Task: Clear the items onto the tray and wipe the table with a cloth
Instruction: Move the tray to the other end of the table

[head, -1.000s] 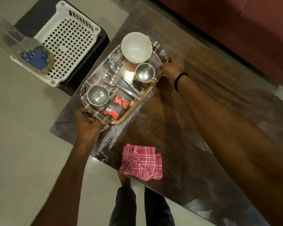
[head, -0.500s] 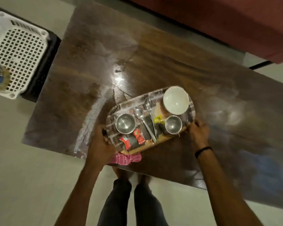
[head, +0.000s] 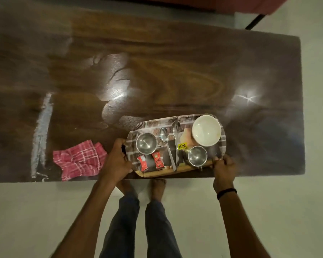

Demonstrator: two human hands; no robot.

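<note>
An oval patterned tray (head: 136,127) sits at the near edge of the dark wooden table (head: 157,71). On it are a white bowl (head: 206,130), two steel cups (head: 146,143) (head: 197,156), two spoons (head: 166,142) and two red sachets (head: 150,161). My left hand (head: 117,161) grips the tray's left end. My right hand (head: 224,168) grips its right front corner. A red checked cloth (head: 78,159) lies crumpled on the table, just left of my left hand.
A white streak (head: 40,135) marks the table's left part, with glare patches in the middle and right. A red sofa (head: 231,4) runs behind the table. My legs and bare feet (head: 144,189) stand on pale floor at the table's near edge.
The tray has travelled with both hands from the table's far left corner to the near edge, right of the cloth. The white basket has left the view.
</note>
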